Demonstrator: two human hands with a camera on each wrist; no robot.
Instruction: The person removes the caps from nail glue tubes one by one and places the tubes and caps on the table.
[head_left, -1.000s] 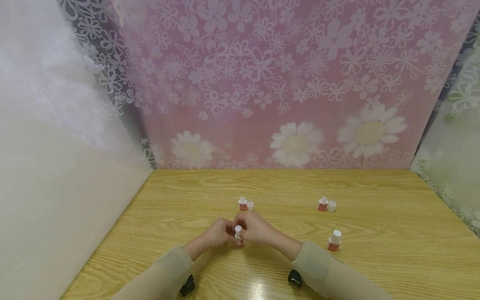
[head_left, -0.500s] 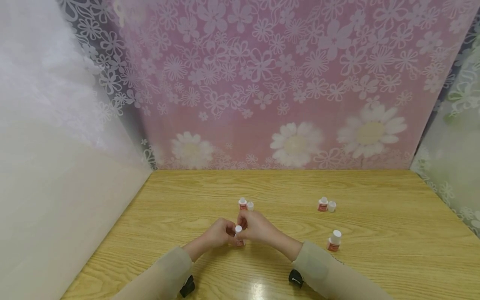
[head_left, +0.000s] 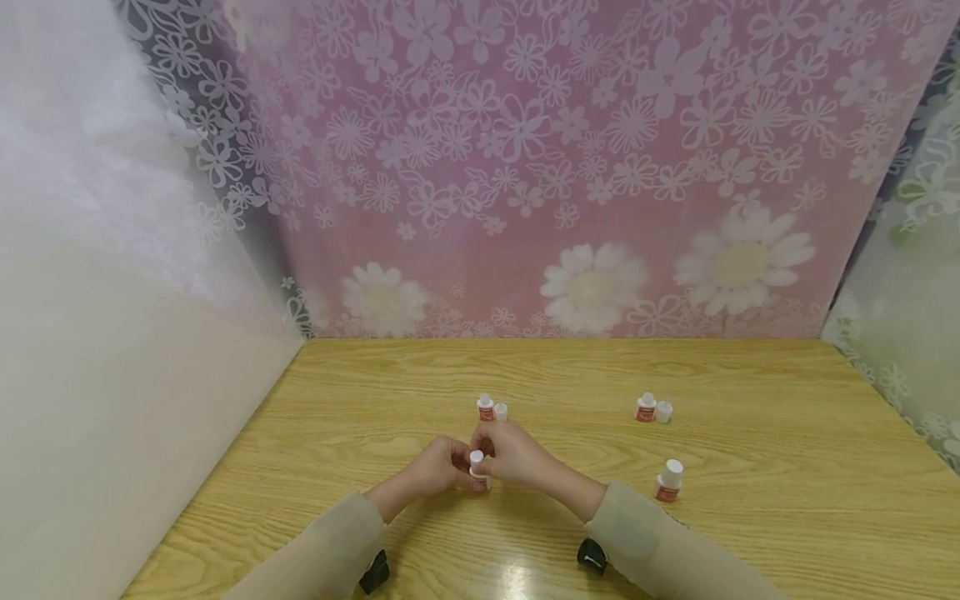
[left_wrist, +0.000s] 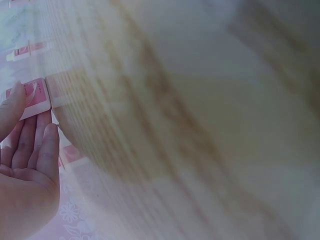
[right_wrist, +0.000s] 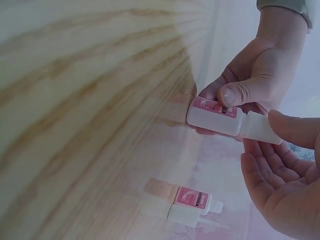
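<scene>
A small white bottle (right_wrist: 215,120) with a pink-red label stands upright on the table in the head view. My left hand (head_left: 437,467) grips its body, the thumb lying across the label in the right wrist view. Above, my right hand (head_left: 519,457) pinches the white cap (right_wrist: 262,128) between thumb and fingers. The cap sits on the bottle's neck. Just behind my hands is an uncapped bottle (head_left: 486,408) with its own cap (head_left: 501,412) standing beside it. A thin stem sticks out of that loose cap (right_wrist: 184,216) in the right wrist view.
To the right on the wooden table (head_left: 360,392), a capped bottle (head_left: 669,481) stands near the right forearm. Farther back is another uncapped bottle (head_left: 646,408) with a cap (head_left: 663,412) next to it. A flowered pink panel (head_left: 480,250) closes off the back.
My right fingers shift slightly around the cap, closing in and then spreading back a little. The left hand and the bottle stay in place.
</scene>
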